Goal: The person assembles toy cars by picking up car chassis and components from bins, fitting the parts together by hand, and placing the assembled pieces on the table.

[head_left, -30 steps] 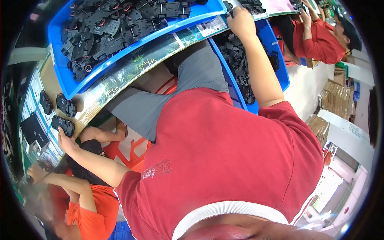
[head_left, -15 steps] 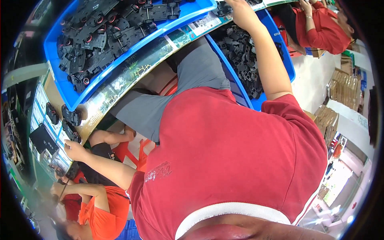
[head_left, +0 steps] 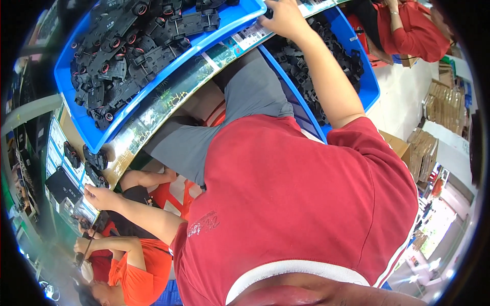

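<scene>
left hand (head_left: 102,198) is just beside a black chassis (head_left: 96,175).

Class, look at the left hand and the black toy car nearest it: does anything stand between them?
Nothing visible does. The left hand is right beside the nearest black toy car; the other two cars lie beyond it. Whether the fingers touch it, I cannot tell.
</scene>
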Demonstrator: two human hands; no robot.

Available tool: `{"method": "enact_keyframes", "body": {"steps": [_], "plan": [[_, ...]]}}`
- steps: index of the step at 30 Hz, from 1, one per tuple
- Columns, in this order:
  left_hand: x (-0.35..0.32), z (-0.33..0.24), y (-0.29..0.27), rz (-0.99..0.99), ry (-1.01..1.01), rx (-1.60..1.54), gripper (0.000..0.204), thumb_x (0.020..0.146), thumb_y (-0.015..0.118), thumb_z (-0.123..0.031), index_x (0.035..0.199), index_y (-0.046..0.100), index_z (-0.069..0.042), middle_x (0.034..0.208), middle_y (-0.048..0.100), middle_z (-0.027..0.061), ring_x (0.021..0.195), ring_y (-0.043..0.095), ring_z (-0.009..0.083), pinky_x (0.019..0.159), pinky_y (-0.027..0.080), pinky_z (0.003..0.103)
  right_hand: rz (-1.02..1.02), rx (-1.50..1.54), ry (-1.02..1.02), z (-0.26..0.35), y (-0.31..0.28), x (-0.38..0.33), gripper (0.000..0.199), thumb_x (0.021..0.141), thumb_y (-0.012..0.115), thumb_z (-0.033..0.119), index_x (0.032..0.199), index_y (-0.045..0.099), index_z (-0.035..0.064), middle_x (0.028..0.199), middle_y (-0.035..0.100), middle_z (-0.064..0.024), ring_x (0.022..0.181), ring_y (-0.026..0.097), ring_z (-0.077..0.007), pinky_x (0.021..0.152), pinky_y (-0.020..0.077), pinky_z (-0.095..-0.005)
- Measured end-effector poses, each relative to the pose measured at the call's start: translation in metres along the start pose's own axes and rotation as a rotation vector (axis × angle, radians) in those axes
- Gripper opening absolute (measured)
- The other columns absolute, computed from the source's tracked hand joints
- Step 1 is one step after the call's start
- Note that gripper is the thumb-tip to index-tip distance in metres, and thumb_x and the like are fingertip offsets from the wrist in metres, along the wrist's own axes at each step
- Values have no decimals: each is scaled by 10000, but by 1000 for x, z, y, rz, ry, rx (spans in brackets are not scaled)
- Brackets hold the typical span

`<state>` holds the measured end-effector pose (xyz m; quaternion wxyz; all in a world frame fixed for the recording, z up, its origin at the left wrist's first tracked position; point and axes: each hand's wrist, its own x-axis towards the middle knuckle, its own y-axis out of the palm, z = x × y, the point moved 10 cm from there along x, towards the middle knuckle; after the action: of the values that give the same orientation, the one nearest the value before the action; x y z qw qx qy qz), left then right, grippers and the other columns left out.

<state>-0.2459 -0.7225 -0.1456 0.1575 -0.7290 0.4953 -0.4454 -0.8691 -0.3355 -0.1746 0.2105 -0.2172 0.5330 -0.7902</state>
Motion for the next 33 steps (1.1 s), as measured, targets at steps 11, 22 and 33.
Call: {"method": "enact_keyframes", "body": {"steps": [11, 22, 33], "plan": [[-14, 0, 16, 124, -50, -181, 409, 997, 566, -288, 1133, 631, 93, 1037, 677, 173, 938, 625, 241, 879, 476, 336, -8, 60, -69, -11, -7, 0, 496, 814, 746, 143, 1256, 596, -27, 1168, 601, -293, 1090, 586, -440, 955, 484, -433], [-28, -28, 9, 95, -22, -171, 381, 993, 570, -261, 1139, 639, 85, 1033, 688, 169, 925, 645, 233, 868, 492, 337, -246, -93, -100, -72, -66, 44, 459, 779, 763, 225, 1164, 677, -9, 1064, 666, -256, 1000, 631, -425, 893, 503, -451], [-43, -49, 17, 150, -6, -226, 339, 993, 575, -228, 1131, 642, 74, 1074, 690, 155, 971, 649, 221, 899, 490, 322, -141, -399, 60, -70, -35, 57, 401, 751, 760, 327, 1029, 693, 46, 1014, 645, -242, 993, 624, -424, 884, 508, -480]]}}
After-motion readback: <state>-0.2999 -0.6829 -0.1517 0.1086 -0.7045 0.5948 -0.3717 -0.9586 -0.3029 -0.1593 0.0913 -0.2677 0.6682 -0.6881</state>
